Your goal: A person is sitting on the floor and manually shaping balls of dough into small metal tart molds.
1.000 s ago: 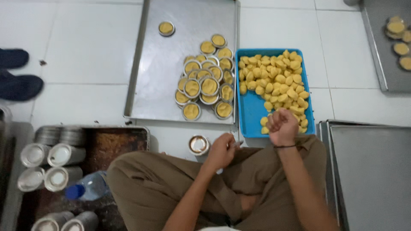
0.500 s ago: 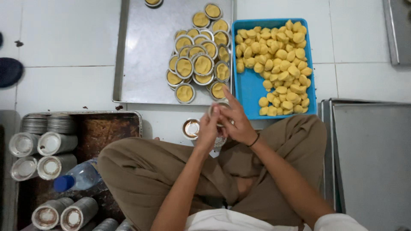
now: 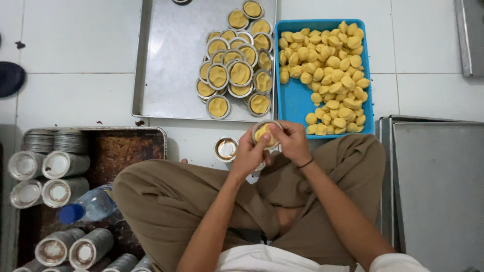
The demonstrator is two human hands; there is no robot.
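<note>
Both hands met over lap, just below blue tray (image 3: 295, 103). L hand (image 3: 248, 153) cupped small round metal tin (image 3: 265, 133) from its left, fingers wrapped on rim. R hand (image 3: 292, 143) closed on tin's other side w/ thumb pressed into yellow dough inside. Empty tin (image 3: 226, 148) sat on floor just beside L hand. Filled tins (image 3: 233, 75) heaped on steel sheet tray (image 3: 171, 65); dough balls (image 3: 330, 70) in blue tray

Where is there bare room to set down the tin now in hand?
The steel tray is bare left of the filled tins. The blue tray has a bare lower-left corner beside the dough balls. Floor between steel tray and knees holds one empty tin. Both hands crowd the tin.
</note>
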